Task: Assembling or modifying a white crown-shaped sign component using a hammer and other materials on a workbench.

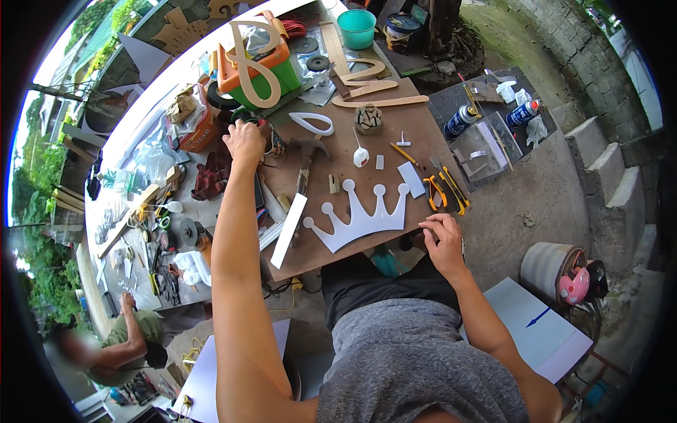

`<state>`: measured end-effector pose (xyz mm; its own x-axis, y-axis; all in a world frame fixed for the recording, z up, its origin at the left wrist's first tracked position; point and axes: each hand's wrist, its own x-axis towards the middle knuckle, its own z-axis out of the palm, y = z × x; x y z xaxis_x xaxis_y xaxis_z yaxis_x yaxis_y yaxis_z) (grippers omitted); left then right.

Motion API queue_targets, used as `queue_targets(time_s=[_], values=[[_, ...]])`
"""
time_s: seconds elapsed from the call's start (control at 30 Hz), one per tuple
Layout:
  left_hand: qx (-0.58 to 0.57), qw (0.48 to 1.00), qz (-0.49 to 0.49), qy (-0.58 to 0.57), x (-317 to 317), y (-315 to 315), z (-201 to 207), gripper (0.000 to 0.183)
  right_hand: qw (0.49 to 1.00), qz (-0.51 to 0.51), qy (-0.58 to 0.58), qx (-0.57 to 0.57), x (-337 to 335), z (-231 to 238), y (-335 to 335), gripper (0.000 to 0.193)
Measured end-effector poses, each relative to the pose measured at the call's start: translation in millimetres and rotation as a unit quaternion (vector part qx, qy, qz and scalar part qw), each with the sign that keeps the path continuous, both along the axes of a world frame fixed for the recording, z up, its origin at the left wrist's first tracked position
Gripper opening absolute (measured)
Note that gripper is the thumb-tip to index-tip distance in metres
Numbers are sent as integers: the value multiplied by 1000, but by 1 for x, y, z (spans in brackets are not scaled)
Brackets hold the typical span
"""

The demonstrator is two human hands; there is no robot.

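Your left hand stretches forward; whether it grips anything, I cannot tell. Just right of it lies a dark-headed hammer. Your right hand, loosely curled, looks empty, the flat white five-pointed crown just left of it on the brown worktop.

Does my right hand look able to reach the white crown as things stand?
Likely yes: your right hand is just right of the white crown, and nothing visible lies between them.

Bright daylight is cast softly here, the sky burnt white at upper left, edges bent, corners swallowed in black, a co-worker's head blurred
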<state>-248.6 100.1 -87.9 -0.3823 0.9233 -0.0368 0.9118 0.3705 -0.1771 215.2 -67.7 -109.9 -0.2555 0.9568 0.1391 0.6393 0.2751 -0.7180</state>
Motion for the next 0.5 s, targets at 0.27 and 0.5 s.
queue_targets(time_s=[0.27,0.5], values=[[179,958,-77,-210,-17,-43,45,27,1000,-5,28,3,-3,-4,-3,15],[111,857,-74,-498,104,-102,22,26,999,1,48,-9,-2,-9,-6,15]])
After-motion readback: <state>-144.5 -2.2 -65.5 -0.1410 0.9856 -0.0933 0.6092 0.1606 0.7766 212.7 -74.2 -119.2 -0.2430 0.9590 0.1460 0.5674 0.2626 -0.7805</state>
